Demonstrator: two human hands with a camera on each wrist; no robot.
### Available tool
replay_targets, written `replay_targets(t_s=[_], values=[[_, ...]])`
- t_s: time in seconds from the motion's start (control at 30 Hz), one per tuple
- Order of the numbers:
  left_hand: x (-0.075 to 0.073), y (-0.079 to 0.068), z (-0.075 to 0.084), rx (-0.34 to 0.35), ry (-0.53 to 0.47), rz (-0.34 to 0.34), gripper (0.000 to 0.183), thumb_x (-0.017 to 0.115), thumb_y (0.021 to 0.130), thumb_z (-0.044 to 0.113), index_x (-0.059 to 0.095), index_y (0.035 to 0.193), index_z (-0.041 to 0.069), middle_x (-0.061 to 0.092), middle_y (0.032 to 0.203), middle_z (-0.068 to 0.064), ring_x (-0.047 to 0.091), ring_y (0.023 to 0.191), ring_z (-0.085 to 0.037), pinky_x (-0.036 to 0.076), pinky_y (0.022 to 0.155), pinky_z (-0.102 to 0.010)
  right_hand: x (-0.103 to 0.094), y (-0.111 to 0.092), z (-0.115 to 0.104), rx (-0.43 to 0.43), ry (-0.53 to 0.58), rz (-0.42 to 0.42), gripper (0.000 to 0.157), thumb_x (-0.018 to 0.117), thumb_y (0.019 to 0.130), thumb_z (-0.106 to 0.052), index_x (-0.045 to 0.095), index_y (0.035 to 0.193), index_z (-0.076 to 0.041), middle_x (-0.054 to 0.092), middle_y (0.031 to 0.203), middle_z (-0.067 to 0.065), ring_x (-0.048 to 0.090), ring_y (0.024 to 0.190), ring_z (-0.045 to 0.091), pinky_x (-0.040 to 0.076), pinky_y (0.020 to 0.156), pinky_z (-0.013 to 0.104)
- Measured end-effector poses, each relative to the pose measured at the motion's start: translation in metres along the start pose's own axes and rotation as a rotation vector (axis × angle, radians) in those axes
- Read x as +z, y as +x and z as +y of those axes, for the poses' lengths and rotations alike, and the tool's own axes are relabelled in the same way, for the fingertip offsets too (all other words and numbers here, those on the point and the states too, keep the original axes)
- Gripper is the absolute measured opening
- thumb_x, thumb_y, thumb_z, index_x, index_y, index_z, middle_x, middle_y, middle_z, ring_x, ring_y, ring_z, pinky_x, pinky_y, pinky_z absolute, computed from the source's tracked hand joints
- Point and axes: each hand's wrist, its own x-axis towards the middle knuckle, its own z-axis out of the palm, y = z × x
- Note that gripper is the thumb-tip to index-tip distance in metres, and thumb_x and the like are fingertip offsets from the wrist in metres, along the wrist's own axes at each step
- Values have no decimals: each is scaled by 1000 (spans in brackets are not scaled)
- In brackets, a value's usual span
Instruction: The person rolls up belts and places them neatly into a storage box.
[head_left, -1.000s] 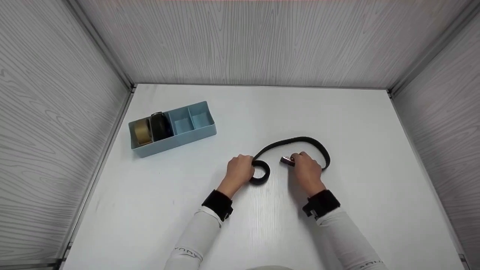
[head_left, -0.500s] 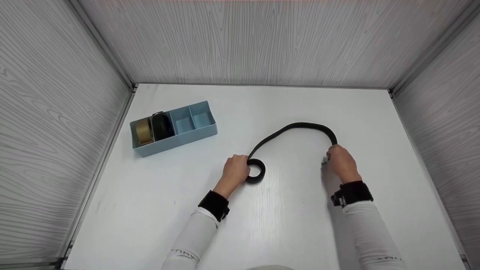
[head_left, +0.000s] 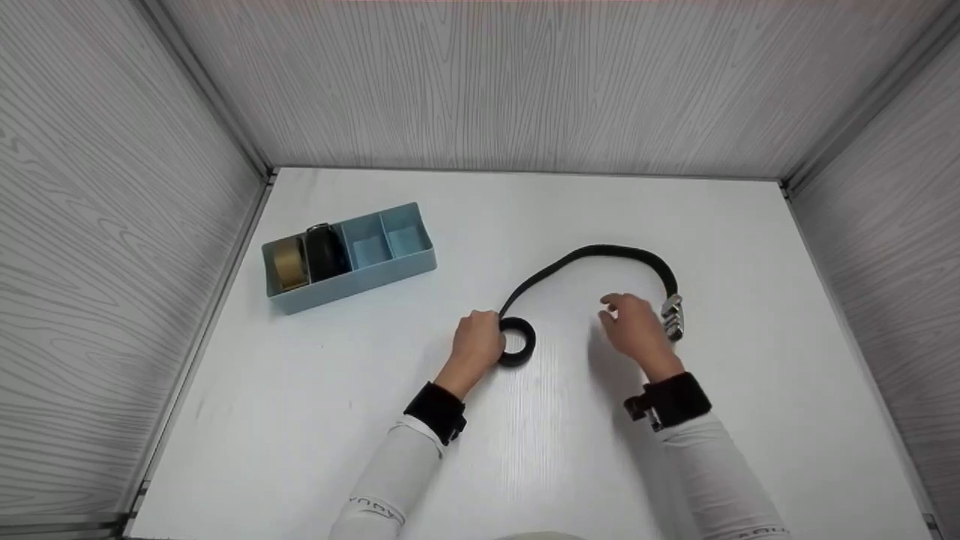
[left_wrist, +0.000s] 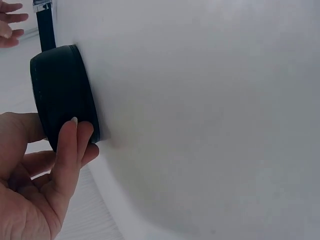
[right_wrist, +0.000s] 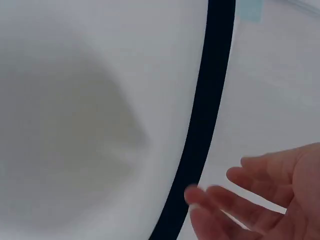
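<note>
A black belt (head_left: 600, 250) lies on the white table, standing on its edge, with one end wound into a ring-like coil (left_wrist: 62, 90). My left hand (head_left: 478, 343) pinches this coil at its left side, thumb and fingers on its outer wall. From the coil the strap arcs away and round to the right, ending in a silver buckle (head_left: 672, 318). My right hand (head_left: 636, 331) is left of the buckle, inside the arc, holding nothing. In the right wrist view its fingers are relaxed and apart, with the strap (right_wrist: 205, 110) passing behind the fingertips.
A blue tray (head_left: 360, 281) with a row of compartments sits at the back left. Its leftmost compartment holds a rolled tan belt (head_left: 289, 262), and the one beside it a dark rolled belt (head_left: 325, 253). Grey wood-grain panels (head_left: 480, 82) wall the table at the back and sides.
My right hand carried the buckle end rightward, widening the strap's arc, then let go and moved back left. The left hand has stayed at the coil, shifting only slightly.
</note>
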Motion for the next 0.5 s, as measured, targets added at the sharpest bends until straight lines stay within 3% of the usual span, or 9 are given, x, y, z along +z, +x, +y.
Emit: replay_targets(t_s=[0.13,0.23,0.3,0.4,0.5], values=[[3,-1,5,5,-21,19,9,61,80,1,70,77,-1,70,79,-18,69,73,-34,53,62,-43,30,-5,-34,32,219,-215,43,60,97,-16,53,132,9,63,109,23,69,78,26,53,69,36],[4,-2,7,-5,-37,26,8,62,80,1,70,78,-1,70,79,-18,69,74,-34,54,62,-43,50,-7,-54,71,352,-297,51,61,97,-17,45,138,10,61,112,24,71,74,26,55,63,32],[5,-2,8,-8,-52,21,9,62,81,1,71,80,-2,70,80,-18,69,74,-33,54,63,-42,60,-6,-63,66,375,-288,47,62,96,-15,49,135,9,64,105,23,71,71,28,55,62,33],[4,-2,6,11,-50,3,10,62,81,1,71,83,-3,70,81,-18,69,73,-32,54,62,-41,71,-3,-68,22,298,-221,35,64,94,-11,60,125,6,67,93,18,68,74,27,54,70,35],[2,-1,1,43,-41,-28,9,63,84,5,70,80,-1,70,78,-15,68,69,-27,52,60,-39,77,0,-68,-4,224,-176,32,64,91,-6,64,122,3,68,94,17,65,76,25,51,76,36]])
